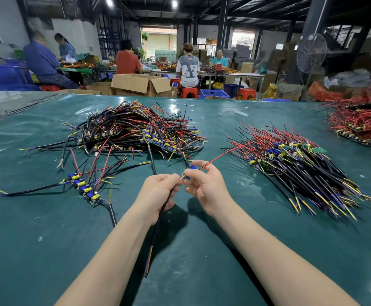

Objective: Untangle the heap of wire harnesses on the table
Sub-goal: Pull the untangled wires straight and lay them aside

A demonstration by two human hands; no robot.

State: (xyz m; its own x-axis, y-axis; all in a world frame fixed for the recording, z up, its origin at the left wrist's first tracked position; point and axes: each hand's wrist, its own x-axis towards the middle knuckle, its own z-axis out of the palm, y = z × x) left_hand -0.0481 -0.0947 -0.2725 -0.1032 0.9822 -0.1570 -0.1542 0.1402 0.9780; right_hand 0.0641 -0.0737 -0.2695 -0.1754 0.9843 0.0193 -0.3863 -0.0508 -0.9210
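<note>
A tangled heap of wire harnesses point(136, 129), black, red, yellow and purple, lies on the green table point(48, 250) ahead and to the left. Both hands hold one harness above the table's middle. My left hand point(158, 193) is closed around its black cable point(156, 235), which hangs down toward me with yellow and purple ends. My right hand point(204, 184) pinches the small blue and yellow circuit piece point(190, 171) at the cable's top. A red wire point(224, 154) runs from it up to the right.
A sorted pile of harnesses point(301, 168) lies at the right, all pointing the same way. A short strip of joined boards with wires point(85, 188) lies at the left. A red-wired heap point(361, 124) sits at the far right edge. People work at tables behind.
</note>
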